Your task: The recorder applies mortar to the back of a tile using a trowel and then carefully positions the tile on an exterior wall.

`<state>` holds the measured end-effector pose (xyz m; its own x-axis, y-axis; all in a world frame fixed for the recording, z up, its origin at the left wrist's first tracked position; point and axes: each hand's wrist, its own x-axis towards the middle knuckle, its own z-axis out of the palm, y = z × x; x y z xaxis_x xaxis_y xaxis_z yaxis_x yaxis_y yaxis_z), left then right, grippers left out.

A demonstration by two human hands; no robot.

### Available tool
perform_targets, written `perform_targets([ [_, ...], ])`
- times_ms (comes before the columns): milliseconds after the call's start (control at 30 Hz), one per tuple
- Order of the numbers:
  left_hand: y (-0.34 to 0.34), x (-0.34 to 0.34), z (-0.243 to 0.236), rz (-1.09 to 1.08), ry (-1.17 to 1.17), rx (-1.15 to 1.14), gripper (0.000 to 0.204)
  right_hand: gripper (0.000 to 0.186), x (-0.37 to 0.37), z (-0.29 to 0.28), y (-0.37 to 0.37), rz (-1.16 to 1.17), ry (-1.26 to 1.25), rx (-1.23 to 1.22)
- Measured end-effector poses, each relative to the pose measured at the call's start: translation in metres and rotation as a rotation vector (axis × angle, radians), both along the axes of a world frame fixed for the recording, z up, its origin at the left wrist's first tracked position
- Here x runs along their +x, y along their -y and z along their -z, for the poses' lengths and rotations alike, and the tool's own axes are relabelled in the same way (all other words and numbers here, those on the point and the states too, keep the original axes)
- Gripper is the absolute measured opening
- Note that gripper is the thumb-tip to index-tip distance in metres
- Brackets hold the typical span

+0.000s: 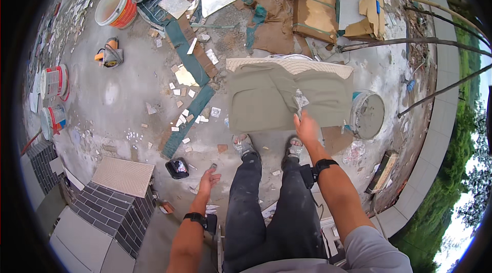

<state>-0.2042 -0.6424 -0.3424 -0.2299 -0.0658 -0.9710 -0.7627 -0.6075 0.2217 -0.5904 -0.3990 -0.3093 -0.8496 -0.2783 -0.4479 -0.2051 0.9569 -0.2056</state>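
Observation:
A large tile (338,70) lies in front of my feet, its textured edge showing along the far side. Wet grey-green mortar (261,99) covers most of it, with ridges and folds in the middle. My right hand (306,126) is closed round the handle of a trowel, whose smeared blade (301,100) touches the mortar; the grip itself is mostly hidden by the fingers. Right of the tile stands a bucket of mortar (368,115). My left hand (207,180) hangs empty to the left of my legs, fingers apart, near a small black tray (177,168).
White and orange buckets (117,9) stand at the far left, near an orange power tool (108,54). Teal-brown cardboard strips (187,55) and tile chips litter the floor. Long poles (405,42) reach in from the right. A brick-patterned block (105,201) stands at the lower left.

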Motion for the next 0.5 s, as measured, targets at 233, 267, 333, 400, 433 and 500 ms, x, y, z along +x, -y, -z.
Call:
perform_targets([
  [233, -0.002, -0.050, -0.005, 0.136, 0.017, -0.027, 0.045, 0.032, -0.008, 0.019, -0.081, 0.984, 0.334, -0.535],
  [267, 0.000, -0.059, -0.008, 0.136, 0.028, -0.053, 0.047, 0.032, 0.005, 0.018, -0.074, 1.010, 0.483, -0.627],
  [333, -0.007, -0.081, -0.017, 0.149, 0.027, -0.056, 0.047, 0.033, 0.011, 0.019, -0.093, 1.038, 0.626, -0.723],
  [400, -0.022, -0.112, -0.027, 0.162, 0.027, -0.049, 0.047, 0.032, -0.008, 0.021, -0.133, 0.132, 0.149, -0.387],
  [433, -0.027, -0.124, -0.038, 0.169, 0.036, -0.058, 0.047, 0.032, -0.022, 0.016, -0.144, 0.140, 0.157, -0.397],
  [500, -0.036, -0.150, -0.057, 0.184, 0.009, -0.095, 0.047, 0.035, -0.064, 0.009, -0.166, -0.060, 0.074, -0.021],
])
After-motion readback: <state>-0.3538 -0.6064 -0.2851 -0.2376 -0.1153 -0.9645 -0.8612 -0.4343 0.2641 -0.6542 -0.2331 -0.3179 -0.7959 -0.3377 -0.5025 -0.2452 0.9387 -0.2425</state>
